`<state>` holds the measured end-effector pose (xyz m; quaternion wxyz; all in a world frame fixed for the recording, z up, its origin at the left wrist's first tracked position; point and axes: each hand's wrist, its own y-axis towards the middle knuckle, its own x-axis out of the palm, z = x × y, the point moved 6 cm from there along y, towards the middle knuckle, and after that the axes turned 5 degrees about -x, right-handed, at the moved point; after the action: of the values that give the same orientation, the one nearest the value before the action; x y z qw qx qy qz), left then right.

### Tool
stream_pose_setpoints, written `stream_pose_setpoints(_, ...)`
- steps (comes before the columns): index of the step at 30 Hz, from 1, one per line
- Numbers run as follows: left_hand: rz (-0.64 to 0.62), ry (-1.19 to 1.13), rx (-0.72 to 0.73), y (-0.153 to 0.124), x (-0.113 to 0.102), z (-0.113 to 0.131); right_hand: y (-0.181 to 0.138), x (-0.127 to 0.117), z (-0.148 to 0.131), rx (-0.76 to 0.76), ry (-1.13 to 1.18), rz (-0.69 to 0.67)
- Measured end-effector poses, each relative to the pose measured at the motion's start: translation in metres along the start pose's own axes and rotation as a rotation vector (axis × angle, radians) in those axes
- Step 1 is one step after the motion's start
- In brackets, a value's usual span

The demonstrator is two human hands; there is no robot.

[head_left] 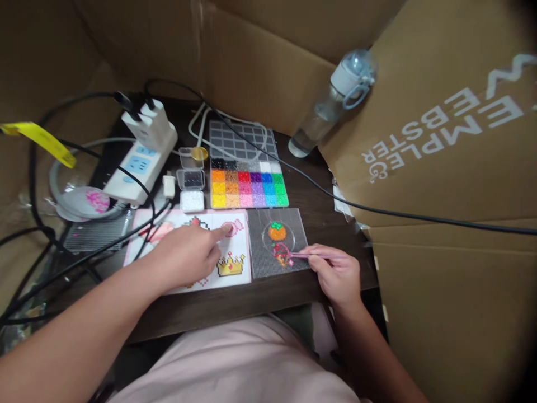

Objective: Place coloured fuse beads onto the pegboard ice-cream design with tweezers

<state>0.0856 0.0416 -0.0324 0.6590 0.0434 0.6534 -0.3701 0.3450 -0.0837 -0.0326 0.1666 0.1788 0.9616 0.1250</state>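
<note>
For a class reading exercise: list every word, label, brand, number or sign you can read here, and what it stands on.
"EMPLE &": upside down on the right-hand cardboard panel; a letter before it is cut off by the picture's edge.
"WEBSTER": same panel, also upside down.
Too blurred to read: any print on the yellow tag and the small markings on the white power strip.
The pattern sheet shows pictures; no words are readable.
</note>
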Motion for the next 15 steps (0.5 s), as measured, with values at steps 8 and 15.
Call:
stream_pose_setpoints(8,0.020,-0.036,0.047,-0.006,-0.005,0.002,0.078,0.014,-0.010,-0.034,0.061,-0.049)
stream_pose_setpoints(15,0.024,-0.049,0.068,-0.007,-0.009,0.004,0.142,0.088,-0.028,-0.037,-0.135,-0.292)
